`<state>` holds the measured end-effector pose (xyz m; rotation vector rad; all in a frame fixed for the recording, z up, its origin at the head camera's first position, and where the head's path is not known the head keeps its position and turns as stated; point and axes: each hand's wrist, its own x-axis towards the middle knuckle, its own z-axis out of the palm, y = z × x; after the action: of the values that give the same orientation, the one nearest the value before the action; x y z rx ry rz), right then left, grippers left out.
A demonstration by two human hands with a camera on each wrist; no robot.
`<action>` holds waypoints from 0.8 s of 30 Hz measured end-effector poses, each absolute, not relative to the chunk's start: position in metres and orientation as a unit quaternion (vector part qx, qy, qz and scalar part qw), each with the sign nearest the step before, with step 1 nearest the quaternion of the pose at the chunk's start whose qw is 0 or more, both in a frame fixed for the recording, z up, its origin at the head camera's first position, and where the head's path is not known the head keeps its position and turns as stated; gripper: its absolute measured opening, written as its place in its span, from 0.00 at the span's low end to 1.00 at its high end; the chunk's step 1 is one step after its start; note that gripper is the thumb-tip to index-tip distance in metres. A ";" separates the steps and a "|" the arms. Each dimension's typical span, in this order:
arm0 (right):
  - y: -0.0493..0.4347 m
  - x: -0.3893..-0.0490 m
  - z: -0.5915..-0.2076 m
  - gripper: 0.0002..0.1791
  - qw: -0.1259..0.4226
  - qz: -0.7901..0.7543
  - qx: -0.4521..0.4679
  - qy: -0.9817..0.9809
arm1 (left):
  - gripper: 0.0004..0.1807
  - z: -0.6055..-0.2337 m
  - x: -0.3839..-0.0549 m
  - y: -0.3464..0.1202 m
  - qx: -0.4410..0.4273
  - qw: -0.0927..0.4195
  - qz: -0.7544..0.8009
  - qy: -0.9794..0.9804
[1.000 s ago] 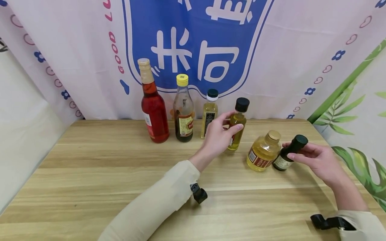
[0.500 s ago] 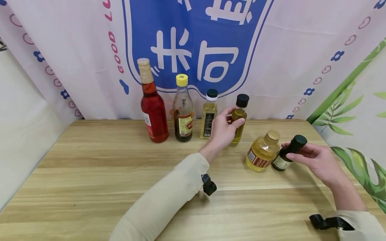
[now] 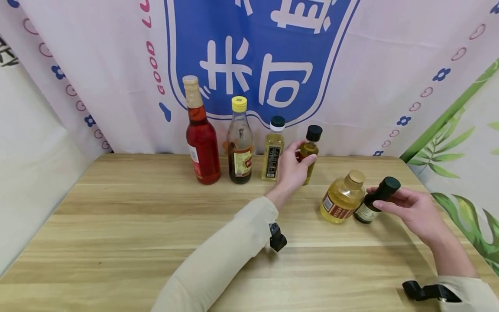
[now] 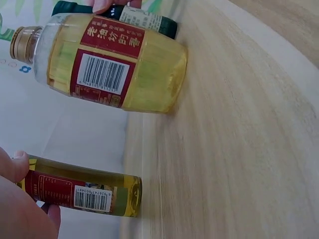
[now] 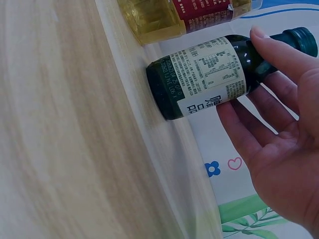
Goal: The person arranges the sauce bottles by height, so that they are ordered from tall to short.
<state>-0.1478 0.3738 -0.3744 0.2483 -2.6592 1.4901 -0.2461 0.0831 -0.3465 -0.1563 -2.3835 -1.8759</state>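
My left hand (image 3: 291, 168) grips a slim bottle of yellow-green oil (image 3: 309, 149) with a black cap, standing near the table's back edge. In the left wrist view the thumb and a finger wrap the upper part of this oil bottle (image 4: 79, 188), and its base meets the wood. On the right, my right hand (image 3: 415, 212) holds a small dark green bottle (image 3: 366, 212) by its neck, thumb on the near side. The right wrist view shows this green bottle's (image 5: 209, 74) pale label. Beside it, close on the left, stands a wide yellow oil bottle (image 3: 340, 201) with a gold cap.
Along the back of the wooden table (image 3: 136, 234) stand a tall red bottle (image 3: 204, 147), a yellow-capped dark sauce bottle (image 3: 240, 158) and a pale oil bottle (image 3: 273, 156) with a green cap. A printed curtain (image 3: 362, 86) hangs right behind them.
My left hand has moved the black-capped oil bottle back toward the row, slightly to the right. The right hand and its green bottle have stayed in place.
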 end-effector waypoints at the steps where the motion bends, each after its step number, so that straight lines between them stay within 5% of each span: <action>1: 0.374 -0.147 -0.375 0.23 0.042 0.486 0.080 -0.869 | 0.26 -0.347 -0.246 0.084 -0.053 0.052 -0.616 -0.784; 24: 0.371 -0.147 -0.378 0.22 0.028 0.547 0.110 -0.829 | 0.26 -0.350 -0.246 0.084 -0.060 0.070 -0.592 -0.801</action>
<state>-0.1469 0.3714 -0.3783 0.3409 -2.5595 1.6881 -0.2463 0.0841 -0.3499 -0.1799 -2.4087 -1.7818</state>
